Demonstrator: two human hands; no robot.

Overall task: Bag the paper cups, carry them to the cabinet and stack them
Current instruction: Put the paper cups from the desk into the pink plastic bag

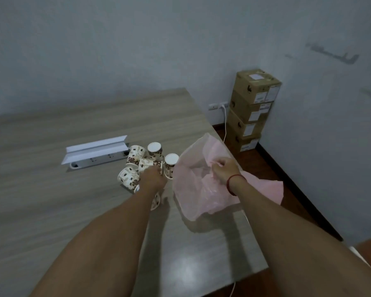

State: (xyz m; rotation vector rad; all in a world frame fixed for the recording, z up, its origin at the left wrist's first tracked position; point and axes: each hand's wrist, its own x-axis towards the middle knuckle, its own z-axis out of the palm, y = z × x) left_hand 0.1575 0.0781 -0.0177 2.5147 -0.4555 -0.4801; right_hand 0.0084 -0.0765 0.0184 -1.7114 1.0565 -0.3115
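Several white paper cups (135, 156) with brown flower prints lie in a loose cluster on the wooden table (51, 189), some upside down, some on their sides. My left hand (153, 175) reaches into the cluster and closes around one tipped cup (147, 163). A pink plastic bag (193, 189) stands open just right of the cups. My right hand (223, 168), a red string around its wrist, pinches the bag's rim and holds its mouth up. One more cup (155, 201) lies partly hidden under my left forearm.
A white power strip (99, 157) sits in a table recess under a raised white flap (94, 147), just left of the cups. Stacked cardboard boxes (251, 110) stand in the corner by a wall socket. The table's right edge runs close to the bag.
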